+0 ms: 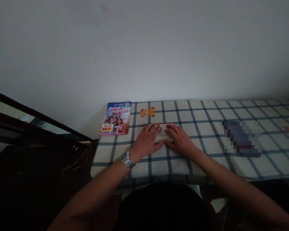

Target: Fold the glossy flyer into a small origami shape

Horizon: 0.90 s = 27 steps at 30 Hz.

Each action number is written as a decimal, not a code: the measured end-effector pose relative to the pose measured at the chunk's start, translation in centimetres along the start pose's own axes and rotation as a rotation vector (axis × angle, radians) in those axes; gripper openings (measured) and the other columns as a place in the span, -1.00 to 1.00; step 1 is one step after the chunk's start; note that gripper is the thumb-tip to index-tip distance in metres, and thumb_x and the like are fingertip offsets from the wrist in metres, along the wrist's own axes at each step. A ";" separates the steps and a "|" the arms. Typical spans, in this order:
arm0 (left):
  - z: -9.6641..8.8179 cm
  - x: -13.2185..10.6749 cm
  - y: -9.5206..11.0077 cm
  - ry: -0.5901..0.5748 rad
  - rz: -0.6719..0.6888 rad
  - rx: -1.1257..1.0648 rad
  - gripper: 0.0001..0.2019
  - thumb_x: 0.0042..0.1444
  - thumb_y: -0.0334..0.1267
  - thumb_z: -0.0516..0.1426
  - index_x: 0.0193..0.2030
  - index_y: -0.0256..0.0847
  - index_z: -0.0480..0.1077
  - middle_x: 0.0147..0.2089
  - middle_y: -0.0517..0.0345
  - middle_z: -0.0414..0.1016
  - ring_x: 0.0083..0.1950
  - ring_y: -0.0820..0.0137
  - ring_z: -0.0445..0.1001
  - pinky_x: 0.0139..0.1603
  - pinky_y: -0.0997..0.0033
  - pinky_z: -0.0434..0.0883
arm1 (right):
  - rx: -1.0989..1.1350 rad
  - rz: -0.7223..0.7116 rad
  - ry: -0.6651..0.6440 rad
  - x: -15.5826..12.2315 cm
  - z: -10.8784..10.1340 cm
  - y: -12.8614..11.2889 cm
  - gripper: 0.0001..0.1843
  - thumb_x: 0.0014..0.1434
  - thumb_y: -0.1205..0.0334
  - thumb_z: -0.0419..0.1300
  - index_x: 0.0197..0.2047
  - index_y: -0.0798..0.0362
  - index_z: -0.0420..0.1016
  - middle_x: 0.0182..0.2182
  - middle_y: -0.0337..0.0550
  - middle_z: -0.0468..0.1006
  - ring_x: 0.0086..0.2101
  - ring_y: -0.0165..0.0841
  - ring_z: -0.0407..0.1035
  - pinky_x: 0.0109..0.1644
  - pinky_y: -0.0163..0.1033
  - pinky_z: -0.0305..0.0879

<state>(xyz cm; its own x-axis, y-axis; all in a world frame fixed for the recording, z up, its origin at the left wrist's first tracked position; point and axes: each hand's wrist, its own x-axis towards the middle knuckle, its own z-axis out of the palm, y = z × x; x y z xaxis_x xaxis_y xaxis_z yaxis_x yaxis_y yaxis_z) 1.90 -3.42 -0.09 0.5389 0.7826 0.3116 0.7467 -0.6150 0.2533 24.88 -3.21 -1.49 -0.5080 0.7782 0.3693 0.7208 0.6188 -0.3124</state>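
A small printed paper (162, 136), white with a red far edge, lies on the checked tablecloth in front of me. It may be a folded leaflet, but my hands cover much of it. My left hand (148, 139) rests palm down over its left part, fingers stretched forward. Over its right part lies my right hand (181, 140), also palm down with the fingers extended. Both thumbs point inward near the paper's near edge, close to each other. A metal wristwatch (126, 159) is on my left wrist.
A colourful flyer (115, 118) with a price of 89.9 lies at the table's left end. On the right is a dark, pixelated flat object (242, 139). The checked tablecloth (202, 115) has bear prints and meets a plain wall (159, 51). A dark frame (38, 118) stands left.
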 end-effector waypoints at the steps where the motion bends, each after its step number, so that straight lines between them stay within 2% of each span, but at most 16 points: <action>1: 0.0 0.0 0.0 0.001 0.000 -0.002 -0.45 0.30 -0.11 0.20 0.37 -0.18 0.27 0.43 -0.06 0.31 0.44 0.04 0.22 0.49 -0.04 0.22 | 0.002 0.000 0.000 0.0 0.0 0.0 -0.58 0.34 0.06 0.27 0.20 0.03 0.43 0.26 0.13 0.43 0.23 0.05 0.34 0.28 0.23 0.39; 8: -0.2 0.2 -0.1 0.004 0.002 -0.009 -0.49 0.28 -0.12 0.21 0.33 -0.17 0.31 0.39 -0.08 0.33 0.41 0.04 0.26 0.47 -0.06 0.25 | -0.004 -0.001 -0.010 0.1 -0.2 -0.1 -0.58 0.35 0.05 0.26 0.21 0.00 0.44 0.24 0.12 0.43 0.22 0.04 0.35 0.27 0.24 0.40; 17: -0.5 0.2 -0.1 -0.015 0.016 -0.010 -0.49 0.31 -0.12 0.20 0.35 -0.17 0.29 0.42 -0.06 0.31 0.43 0.03 0.25 0.47 -0.06 0.24 | 0.002 -0.004 -0.016 -0.1 -0.2 0.0 -0.56 0.36 0.05 0.26 0.22 0.05 0.43 0.25 0.15 0.43 0.24 0.04 0.34 0.32 0.23 0.38; 27: -0.3 0.0 -0.3 -0.015 0.005 -0.014 -0.49 0.30 -0.13 0.20 0.35 -0.17 0.29 0.41 -0.06 0.31 0.44 0.04 0.23 0.47 -0.06 0.25 | 0.071 -0.040 -0.080 -0.5 -1.2 0.6 -0.55 0.41 0.18 0.19 0.32 0.02 0.35 0.35 0.13 0.34 0.35 -0.02 0.26 0.39 0.23 0.33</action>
<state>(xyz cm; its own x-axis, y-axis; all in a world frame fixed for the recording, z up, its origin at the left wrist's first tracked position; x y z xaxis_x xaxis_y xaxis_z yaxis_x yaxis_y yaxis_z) 1.63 -3.26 0.09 0.5486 0.7807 0.2995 0.7383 -0.6203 0.2647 26.07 -3.35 -0.83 -0.5737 0.7569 0.3128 0.6652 0.6535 -0.3612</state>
